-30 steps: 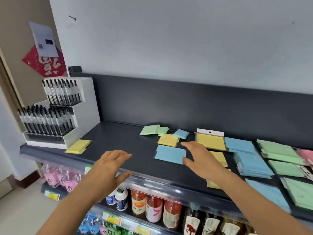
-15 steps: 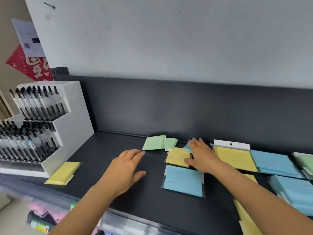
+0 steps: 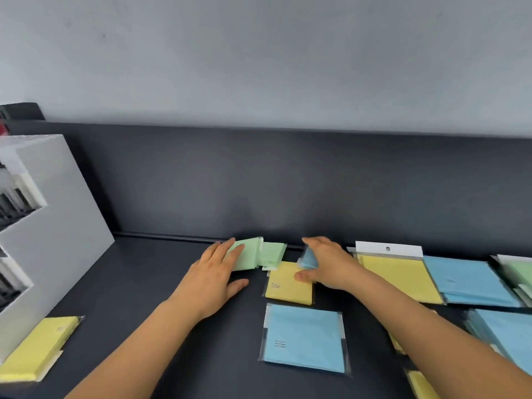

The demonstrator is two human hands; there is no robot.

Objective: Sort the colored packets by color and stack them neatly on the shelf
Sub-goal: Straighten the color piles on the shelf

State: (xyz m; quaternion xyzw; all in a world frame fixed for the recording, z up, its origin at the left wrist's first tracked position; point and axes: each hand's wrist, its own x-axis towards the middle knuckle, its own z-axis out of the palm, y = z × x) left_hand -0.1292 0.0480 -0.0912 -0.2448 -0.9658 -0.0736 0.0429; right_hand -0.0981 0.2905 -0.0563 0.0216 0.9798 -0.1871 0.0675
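Coloured packets lie on the dark shelf [image 3: 161,283]. My left hand [image 3: 214,279] rests with straight fingers on a small green packet [image 3: 247,256] near the back wall; a second small green packet [image 3: 273,251] lies beside it. My right hand [image 3: 325,266] pinches a small blue packet [image 3: 308,259], lifted on edge above a yellow packet [image 3: 288,286]. A medium blue packet [image 3: 303,338] lies in front. Large yellow packets [image 3: 400,275] and blue packets [image 3: 466,279] sit to the right.
A white stepped pen display [image 3: 49,220] stands at the left, with a yellow packet stack [image 3: 37,347] in front of it. More blue packets [image 3: 506,335], green packets [image 3: 518,272] and yellow packets [image 3: 420,384] crowd the right edge. The shelf's dark back wall [image 3: 288,182] is close behind.
The view has moved closer to the shelf. My left hand reached forward onto the green packet. My right hand took hold of the small blue packet and tilted it up.
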